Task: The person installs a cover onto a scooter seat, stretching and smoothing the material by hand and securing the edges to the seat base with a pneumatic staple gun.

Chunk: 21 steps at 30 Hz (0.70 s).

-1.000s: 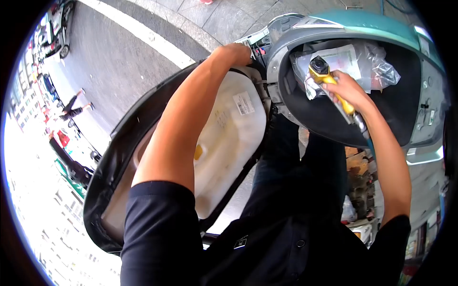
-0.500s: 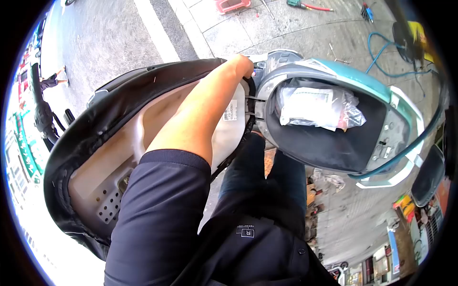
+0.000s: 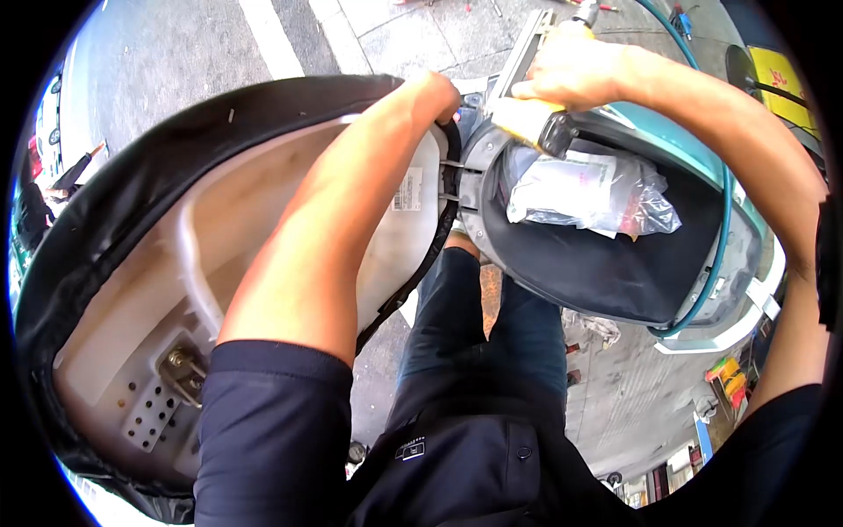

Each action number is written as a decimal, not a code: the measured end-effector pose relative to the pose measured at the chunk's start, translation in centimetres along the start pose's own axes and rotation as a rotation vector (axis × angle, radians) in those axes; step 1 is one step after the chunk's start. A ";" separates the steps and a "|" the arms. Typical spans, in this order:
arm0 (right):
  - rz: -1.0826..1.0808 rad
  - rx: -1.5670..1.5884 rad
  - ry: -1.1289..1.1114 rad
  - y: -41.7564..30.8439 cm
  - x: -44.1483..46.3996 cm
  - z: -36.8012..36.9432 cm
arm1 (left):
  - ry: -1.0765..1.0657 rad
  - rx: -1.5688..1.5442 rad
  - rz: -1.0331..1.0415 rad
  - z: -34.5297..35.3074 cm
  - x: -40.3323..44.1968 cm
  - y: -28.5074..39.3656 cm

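My right grip is back in view with the yellow tool, both out of sight half a second ago. It is now over the hinge end of the storage compartment, no longer above the plastic bag as a second ago. The tool is turned round: its hose end points away from me instead of toward me, and its black end sits by the bag's far edge. The blue hose, half a second ago trailing off rightward, now passes under my forearm. The seat's metal latch has come clear of my left sleeve.
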State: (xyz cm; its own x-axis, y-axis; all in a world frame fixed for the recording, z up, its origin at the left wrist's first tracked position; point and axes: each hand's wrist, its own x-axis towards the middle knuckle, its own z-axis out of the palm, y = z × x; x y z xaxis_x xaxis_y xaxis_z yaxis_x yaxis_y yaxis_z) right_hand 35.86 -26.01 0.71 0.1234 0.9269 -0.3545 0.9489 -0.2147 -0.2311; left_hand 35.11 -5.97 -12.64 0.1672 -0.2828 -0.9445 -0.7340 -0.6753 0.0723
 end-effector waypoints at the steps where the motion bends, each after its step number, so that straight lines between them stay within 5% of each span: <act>1: -0.008 0.014 0.002 -0.4 1.1 0.9 | 0.020 -0.023 0.005 -0.3 -1.1 0.1; 21: -0.035 0.070 0.072 -3.7 9.5 6.5 | 0.188 -0.019 0.054 -0.1 -2.7 0.0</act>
State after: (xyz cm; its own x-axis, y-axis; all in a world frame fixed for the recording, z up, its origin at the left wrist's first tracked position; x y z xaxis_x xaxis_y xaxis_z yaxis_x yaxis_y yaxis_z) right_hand 31.65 -18.43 -7.72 0.1138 0.9532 -0.2801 0.9305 -0.2011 -0.3061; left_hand 34.69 -5.28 -10.01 0.2487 -0.4401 -0.8629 -0.7327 -0.6681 0.1296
